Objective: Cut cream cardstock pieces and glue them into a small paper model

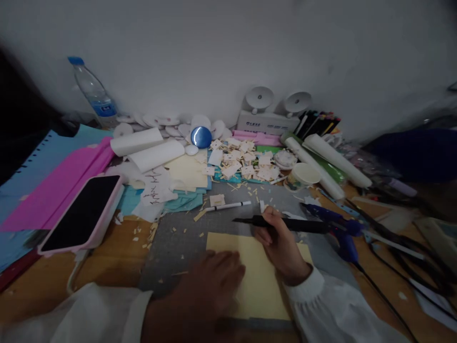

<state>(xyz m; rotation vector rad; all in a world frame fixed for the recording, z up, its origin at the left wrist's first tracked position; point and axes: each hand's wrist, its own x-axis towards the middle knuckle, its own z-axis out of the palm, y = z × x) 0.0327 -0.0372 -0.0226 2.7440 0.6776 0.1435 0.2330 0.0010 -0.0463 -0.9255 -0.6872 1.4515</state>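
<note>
My left hand (214,281), blurred by motion, lies flat over the left side of a sheet of pale yellow paper (262,290), fingers stretched out. Above the sheet's upper right part, my right hand (280,245) is closed around a long black pen-shaped tool (307,225). Its thin pointed tip faces left; whether it is a knife or a pen I cannot tell. Under the paper is a grey mat (171,257) dotted with small paper scraps. Just beyond the sheet lies a white pen (228,206) with dark bands.
A blue glue gun (337,224) with its cord lies on the right. At left are a phone (82,209) and a pink folder (64,181). Paper cut-outs (246,159), white rolls (157,155), a paper cup (303,176) and a water bottle (94,93) stand or lie toward the wall.
</note>
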